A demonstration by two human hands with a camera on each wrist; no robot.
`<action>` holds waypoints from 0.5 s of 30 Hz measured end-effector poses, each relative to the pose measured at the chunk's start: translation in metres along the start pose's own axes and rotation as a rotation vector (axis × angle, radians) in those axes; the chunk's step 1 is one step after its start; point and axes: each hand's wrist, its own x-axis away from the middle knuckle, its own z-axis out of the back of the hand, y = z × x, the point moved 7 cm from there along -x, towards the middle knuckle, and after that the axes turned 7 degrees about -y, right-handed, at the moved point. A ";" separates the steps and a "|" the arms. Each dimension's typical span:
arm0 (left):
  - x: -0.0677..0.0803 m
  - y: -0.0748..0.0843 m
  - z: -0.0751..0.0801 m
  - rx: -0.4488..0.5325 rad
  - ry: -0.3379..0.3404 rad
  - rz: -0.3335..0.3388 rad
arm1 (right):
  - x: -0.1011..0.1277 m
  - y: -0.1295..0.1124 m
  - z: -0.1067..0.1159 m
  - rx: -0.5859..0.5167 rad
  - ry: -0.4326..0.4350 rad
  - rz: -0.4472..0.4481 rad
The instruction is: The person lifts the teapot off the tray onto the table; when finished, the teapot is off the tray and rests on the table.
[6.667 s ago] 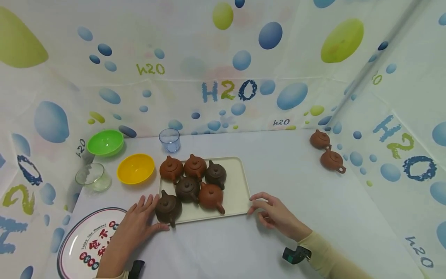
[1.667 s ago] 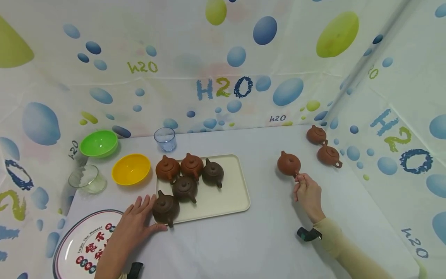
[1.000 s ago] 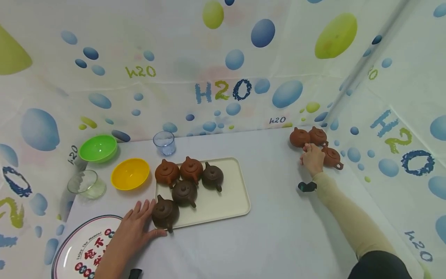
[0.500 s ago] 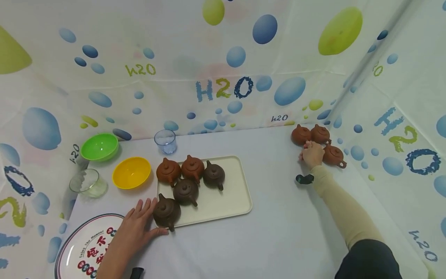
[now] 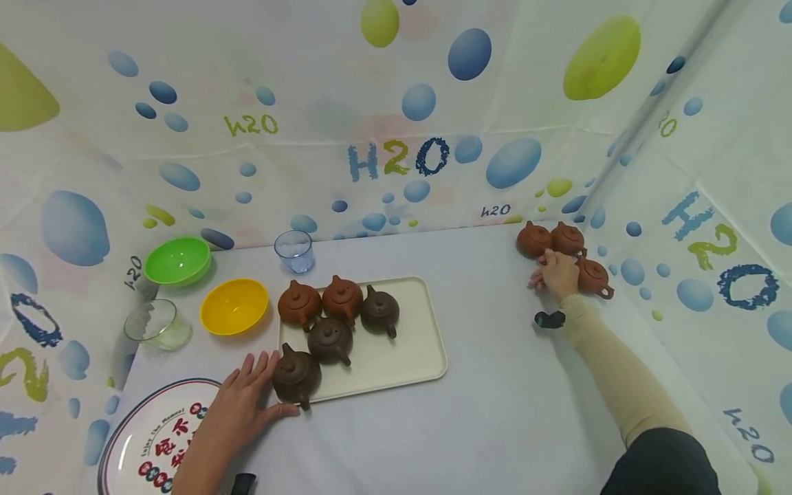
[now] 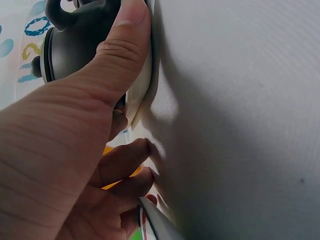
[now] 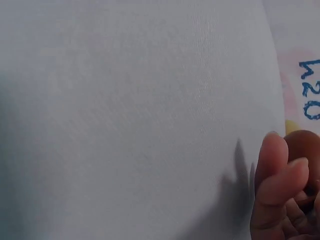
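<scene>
My right hand [image 5: 557, 273] is at the back right, curled at the near side of a reddish-brown teapot [image 5: 533, 239]. Its fingertips seem to pinch the teapot's near end, though the contact is mostly hidden; in the right wrist view, curled fingers [image 7: 281, 187] partly cover the teapot [image 7: 304, 150]. Two more reddish teapots, one behind [image 5: 567, 238] and one to the right [image 5: 592, 276], stand close by. My left hand [image 5: 238, 405] lies spread at the left end of a cream tray [image 5: 411, 350], thumb along the corner beside a dark brown teapot [image 5: 295, 375].
Also on the tray are reddish teapots [image 5: 300, 304] and dark ones [image 5: 380, 309]. Left of it stand a yellow bowl [image 5: 234, 307], a green bowl [image 5: 178, 261] and a clear glass [image 5: 159, 326]. A blue glass [image 5: 294, 253] is behind. A printed plate [image 5: 139, 426] lies under the left forearm.
One reddish teapot left the tray in my right hand, crossed rightward and now stands beside the two at the back right. In the last half second my right hand shifts slightly right. The left hand stays.
</scene>
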 end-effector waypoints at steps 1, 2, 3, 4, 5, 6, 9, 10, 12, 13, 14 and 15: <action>0.000 0.000 0.000 0.000 0.005 -0.003 | 0.003 -0.002 -0.001 -0.002 -0.014 0.005; 0.000 0.000 0.001 -0.005 0.014 -0.009 | 0.006 -0.003 -0.002 -0.009 -0.025 0.006; 0.000 0.001 0.002 -0.010 0.025 -0.016 | 0.007 -0.003 -0.003 -0.015 -0.033 0.002; -0.001 0.001 0.003 -0.015 0.035 -0.021 | 0.008 -0.003 -0.004 -0.017 -0.041 -0.002; -0.001 0.001 0.004 -0.019 0.045 -0.027 | 0.008 -0.004 -0.005 -0.022 -0.047 -0.010; -0.001 0.001 0.004 -0.020 0.049 -0.030 | 0.009 -0.004 -0.006 -0.025 -0.051 -0.017; 0.000 0.001 0.002 -0.012 0.038 -0.026 | 0.011 -0.003 -0.009 -0.032 -0.038 -0.046; 0.000 0.001 0.002 -0.011 0.033 -0.024 | 0.012 -0.003 -0.010 -0.040 -0.025 -0.053; 0.001 0.000 0.001 -0.014 0.029 -0.023 | 0.016 -0.005 -0.011 -0.042 0.014 -0.058; 0.001 0.000 0.001 -0.017 0.031 -0.023 | 0.019 -0.007 -0.012 -0.046 0.039 -0.054; 0.002 0.001 0.001 -0.022 0.035 -0.024 | 0.022 -0.010 -0.014 -0.052 0.060 -0.043; 0.002 0.001 0.001 -0.025 0.039 -0.026 | 0.025 -0.014 -0.016 -0.059 0.078 -0.025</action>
